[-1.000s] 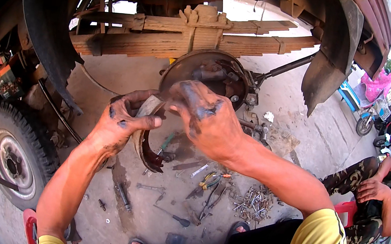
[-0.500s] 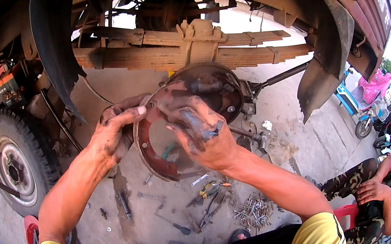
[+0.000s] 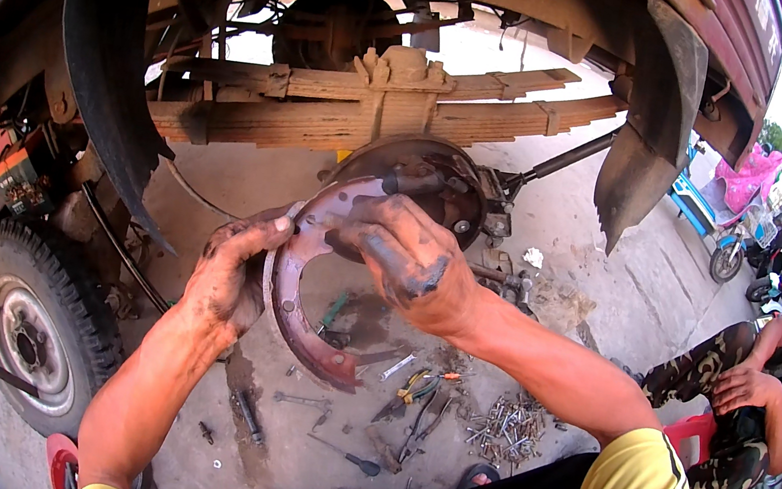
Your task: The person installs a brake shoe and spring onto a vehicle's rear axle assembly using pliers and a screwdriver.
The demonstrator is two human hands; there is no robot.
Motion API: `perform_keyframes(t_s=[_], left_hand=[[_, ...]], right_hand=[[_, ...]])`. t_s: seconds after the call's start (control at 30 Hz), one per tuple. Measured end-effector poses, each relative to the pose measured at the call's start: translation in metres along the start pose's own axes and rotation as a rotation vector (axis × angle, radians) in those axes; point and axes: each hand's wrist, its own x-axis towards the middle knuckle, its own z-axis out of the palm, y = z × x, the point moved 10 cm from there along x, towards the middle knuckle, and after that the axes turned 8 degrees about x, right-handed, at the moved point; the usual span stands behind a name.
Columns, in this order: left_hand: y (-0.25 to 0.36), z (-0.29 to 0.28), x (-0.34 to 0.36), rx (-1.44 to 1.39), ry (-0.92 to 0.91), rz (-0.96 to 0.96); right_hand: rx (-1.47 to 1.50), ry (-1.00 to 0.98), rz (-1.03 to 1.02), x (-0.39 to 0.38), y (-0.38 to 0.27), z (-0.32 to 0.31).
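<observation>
Centrally, a curved reddish-brown brake shoe [image 3: 289,305] is held up in front of the round brake backing plate [image 3: 469,196], its upper end overlapping the plate in view; whether they touch I cannot tell. Its outer edge bows leftward, the inner edge frames a gap with ground visible through it, and the lower tip is free of both hands.

The left hand [image 3: 234,267] is closed around the outer edge, thumb on the rim, fingers hidden behind. The right hand [image 3: 408,252] has its fingers curled in at the upper part; I cannot tell whether they grip it.

Above, the leaf spring [image 3: 521,117] and its thick ends limit headroom, with a dark mud flap [image 3: 108,71] hanging on the left and another mud flap [image 3: 646,131] on the right. Pale concrete [image 3: 647,293] stretches rightward toward a seated person [image 3: 748,389]. Below lie pliers [image 3: 412,387], a screwdriver [image 3: 360,464] and a bolt pile [image 3: 507,426]; a tyred wheel [image 3: 33,338] bounds the left.
</observation>
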Motion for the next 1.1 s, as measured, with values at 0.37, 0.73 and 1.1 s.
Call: perform_keyframes(t_s=[0.37,0.73,1.1], left_hand=[[-0.002,-0.008,0.004,0.037,0.082,0.032],[0.005,-0.002,0.007,0.342,0.031,0.217],[0.005,0.001,0.01,0.488,0.096,0.245]], right_hand=[[-0.088,-0.104,0.042,-0.002,-0.011,0.017],[0.542,0.065,0.608,-0.012,0.037,0.02],[-0.282,-0.102,0.035,-0.008,-0.003,0.033]])
